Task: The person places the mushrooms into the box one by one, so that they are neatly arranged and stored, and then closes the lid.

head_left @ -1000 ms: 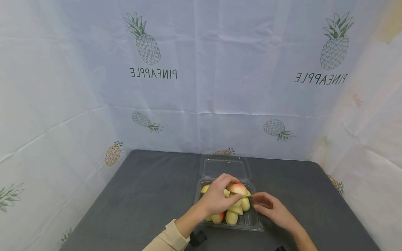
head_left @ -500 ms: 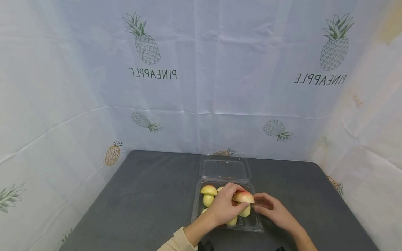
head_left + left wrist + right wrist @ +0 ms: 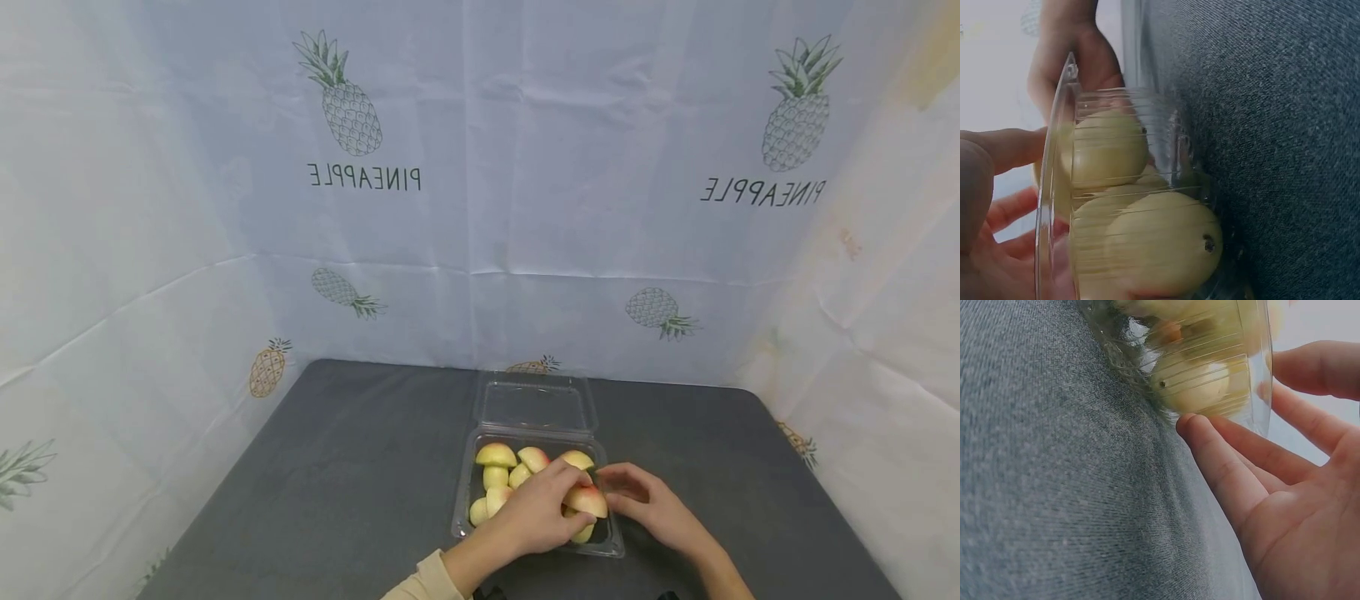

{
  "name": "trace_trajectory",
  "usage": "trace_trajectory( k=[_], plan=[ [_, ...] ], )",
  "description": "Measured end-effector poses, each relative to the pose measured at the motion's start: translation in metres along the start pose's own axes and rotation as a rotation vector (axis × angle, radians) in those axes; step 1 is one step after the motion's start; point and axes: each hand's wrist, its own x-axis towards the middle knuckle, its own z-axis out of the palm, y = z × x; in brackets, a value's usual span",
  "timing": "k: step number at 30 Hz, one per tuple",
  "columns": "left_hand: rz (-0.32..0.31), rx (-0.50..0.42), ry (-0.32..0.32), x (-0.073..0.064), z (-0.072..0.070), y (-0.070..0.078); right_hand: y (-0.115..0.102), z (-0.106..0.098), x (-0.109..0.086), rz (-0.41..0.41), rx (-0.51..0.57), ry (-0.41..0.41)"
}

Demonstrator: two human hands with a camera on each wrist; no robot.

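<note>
My left hand [image 3: 543, 508] reaches over a clear plastic clamshell box [image 3: 462, 500] and grips a mushroom [image 3: 587, 500] by its rounded, red-tinged yellow cap at the front right inside the box. Its stem points down toward the box floor. My right hand [image 3: 651, 502] is at the box's right side; in the right wrist view its fingers [image 3: 1225, 465] lie along the outer wall and the thumb is by the rim. Several similar yellow mushrooms fill the box, including one at the back left [image 3: 496, 456] and one at the back right [image 3: 577, 460]. My left hand hides some of them.
The box's transparent lid [image 3: 536, 406] lies folded back behind it. A dark grey cloth-covered table [image 3: 360, 475] spreads around. A pale pineapple-print curtain [image 3: 555, 167] encloses the back and sides. Dark straps show by both wrists.
My left hand has moved the mushroom from the middle of the box toward its front right, uncovering the mushrooms at the back. The right hand has stayed almost still at the right side.
</note>
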Motion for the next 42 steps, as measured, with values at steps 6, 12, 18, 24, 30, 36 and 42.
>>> trace_trajectory(
  k=[6,12,18,24,30,36,42],
  plan=[
    [0.017,0.121,-0.021,-0.001,0.003,0.0,-0.001,0.0,0.0,-0.027,0.028,-0.009],
    [-0.014,0.192,-0.01,-0.005,0.009,-0.004,-0.002,-0.001,-0.001,-0.019,0.046,-0.026],
    [-0.018,0.214,-0.014,-0.01,0.002,-0.004,-0.002,0.0,0.0,-0.011,0.042,-0.021],
    [-0.042,0.182,-0.023,-0.016,-0.019,-0.004,-0.002,0.0,0.0,0.003,0.026,-0.016],
    [-0.077,0.1,0.012,-0.024,-0.044,-0.012,-0.005,-0.002,0.002,0.023,0.02,-0.023],
    [-0.172,0.027,0.056,-0.036,-0.063,-0.027,-0.008,-0.003,0.002,0.043,0.022,-0.036],
    [-0.235,-0.042,0.104,-0.044,-0.078,-0.048,-0.011,-0.001,0.002,0.059,-0.004,-0.013]
  ],
)
